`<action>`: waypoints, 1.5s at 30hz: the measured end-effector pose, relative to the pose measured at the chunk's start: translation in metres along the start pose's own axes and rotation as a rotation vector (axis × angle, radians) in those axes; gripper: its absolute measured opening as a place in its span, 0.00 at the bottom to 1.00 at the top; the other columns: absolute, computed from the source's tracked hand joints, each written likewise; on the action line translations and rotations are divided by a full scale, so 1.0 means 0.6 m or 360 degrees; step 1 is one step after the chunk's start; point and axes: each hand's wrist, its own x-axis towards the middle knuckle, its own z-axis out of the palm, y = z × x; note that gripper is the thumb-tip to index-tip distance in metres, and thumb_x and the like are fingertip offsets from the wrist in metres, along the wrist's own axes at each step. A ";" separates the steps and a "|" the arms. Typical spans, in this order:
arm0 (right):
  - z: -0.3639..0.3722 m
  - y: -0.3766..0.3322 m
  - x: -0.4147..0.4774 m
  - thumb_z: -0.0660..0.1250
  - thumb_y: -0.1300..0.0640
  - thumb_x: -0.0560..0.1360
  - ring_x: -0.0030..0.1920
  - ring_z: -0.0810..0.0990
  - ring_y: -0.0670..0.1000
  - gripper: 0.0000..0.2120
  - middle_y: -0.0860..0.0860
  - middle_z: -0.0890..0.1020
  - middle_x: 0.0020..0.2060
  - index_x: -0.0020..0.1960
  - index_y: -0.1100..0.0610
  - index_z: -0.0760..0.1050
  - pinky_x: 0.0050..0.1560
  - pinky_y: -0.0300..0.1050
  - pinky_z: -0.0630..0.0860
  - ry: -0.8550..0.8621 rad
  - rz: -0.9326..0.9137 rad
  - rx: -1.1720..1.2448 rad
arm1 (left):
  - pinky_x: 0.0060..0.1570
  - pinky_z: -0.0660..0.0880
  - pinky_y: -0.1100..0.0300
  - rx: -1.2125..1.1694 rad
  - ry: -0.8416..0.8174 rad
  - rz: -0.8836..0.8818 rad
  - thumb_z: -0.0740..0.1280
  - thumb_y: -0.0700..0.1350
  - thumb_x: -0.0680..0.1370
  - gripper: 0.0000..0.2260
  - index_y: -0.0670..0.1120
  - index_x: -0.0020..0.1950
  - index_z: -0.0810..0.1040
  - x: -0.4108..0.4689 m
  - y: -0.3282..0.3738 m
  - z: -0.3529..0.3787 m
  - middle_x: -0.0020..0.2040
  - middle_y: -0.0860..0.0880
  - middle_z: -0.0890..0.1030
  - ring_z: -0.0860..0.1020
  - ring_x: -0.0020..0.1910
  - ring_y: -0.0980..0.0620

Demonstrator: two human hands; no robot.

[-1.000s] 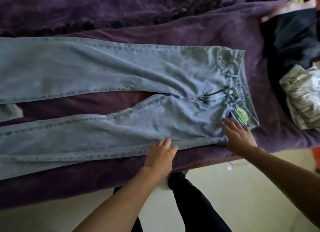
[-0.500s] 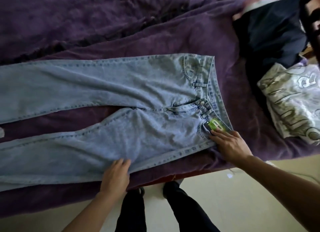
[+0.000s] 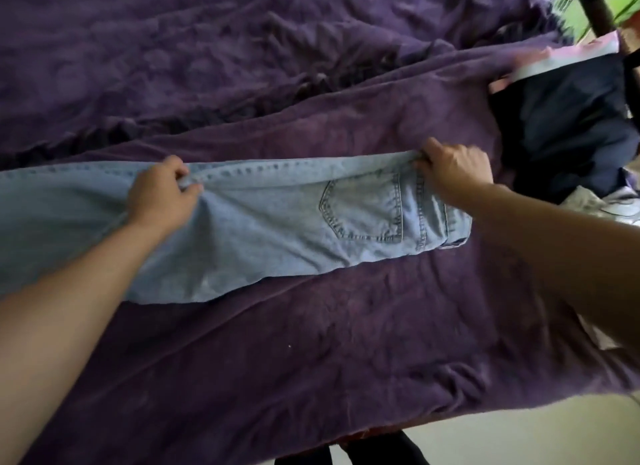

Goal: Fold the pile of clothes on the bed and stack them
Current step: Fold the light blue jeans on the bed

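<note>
Your jeans (image 3: 277,229) lie across the bed (image 3: 311,343), doubled leg on leg, waistband to the right and legs running off the left edge of view. Your left hand (image 3: 162,194) grips their far edge at the thigh; your right hand (image 3: 453,173) grips the far corner of the waistband. Right of the jeans lies a garment (image 3: 568,125), with a second garment (image 3: 609,204) at its near side. The floor (image 3: 519,430) lies before the bed.

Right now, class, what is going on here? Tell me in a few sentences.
A person is folding jeans on a purple bedspread. The left hand grips the far edge at the thigh, the right hand grips it at the waistband. The jeans lie doubled lengthwise, back pocket up. More clothes wait at the right.
</note>
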 end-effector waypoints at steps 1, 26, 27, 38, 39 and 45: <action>0.014 -0.001 0.024 0.62 0.49 0.78 0.48 0.80 0.64 0.12 0.61 0.82 0.48 0.53 0.58 0.73 0.45 0.53 0.66 -0.0036 0.0052 -0.0033 | 0.44 0.73 0.48 0.0041 -0.0011 -0.0031 0.72 0.47 0.73 0.09 0.46 0.45 0.75 0.029 0.001 0.011 0.45 0.38 0.81 0.78 0.46 0.37; 0.083 -0.421 -0.031 0.63 0.56 0.75 0.63 0.72 0.58 0.19 0.53 0.75 0.64 0.65 0.53 0.74 0.60 0.54 0.67 -0.0370 -0.0682 0.0165 | 0.55 0.72 0.44 0.0772 -0.0337 -0.0592 0.70 0.43 0.72 0.20 0.44 0.63 0.74 -0.173 -0.326 -0.063 0.59 0.41 0.74 0.72 0.59 0.39; 0.088 -0.455 -0.037 0.63 0.56 0.75 0.62 0.72 0.57 0.18 0.53 0.75 0.63 0.65 0.53 0.74 0.60 0.53 0.67 -0.0394 -0.0740 0.0169 | 0.55 0.72 0.44 0.0823 -0.0353 -0.0605 0.71 0.46 0.72 0.21 0.45 0.63 0.73 -0.185 -0.353 -0.072 0.60 0.42 0.73 0.70 0.60 0.40; 0.129 -0.736 0.033 0.66 0.53 0.76 0.60 0.74 0.59 0.16 0.54 0.78 0.57 0.63 0.53 0.76 0.55 0.53 0.72 -0.0487 -0.0608 0.0282 | 0.37 0.71 0.56 -0.0208 -0.0918 -0.0524 0.76 0.48 0.69 0.14 0.46 0.40 0.71 -0.188 -0.571 -0.202 0.36 0.49 0.75 0.73 0.35 0.52; 0.126 -0.740 0.038 0.66 0.53 0.77 0.57 0.76 0.59 0.13 0.54 0.80 0.54 0.60 0.53 0.78 0.53 0.53 0.73 -0.0476 -0.0551 0.0340 | 0.38 0.72 0.56 -0.0218 -0.0944 -0.0518 0.75 0.47 0.70 0.12 0.45 0.42 0.73 -0.183 -0.589 -0.217 0.37 0.49 0.76 0.75 0.37 0.51; 0.089 -0.757 0.092 0.65 0.52 0.77 0.50 0.81 0.62 0.09 0.56 0.83 0.50 0.55 0.52 0.81 0.46 0.54 0.77 -0.0248 -0.0336 0.0358 | 0.37 0.71 0.58 -0.0170 -0.0254 -0.0264 0.71 0.37 0.70 0.06 0.47 0.39 0.77 -0.040 -0.646 -0.328 0.31 0.53 0.74 0.74 0.33 0.50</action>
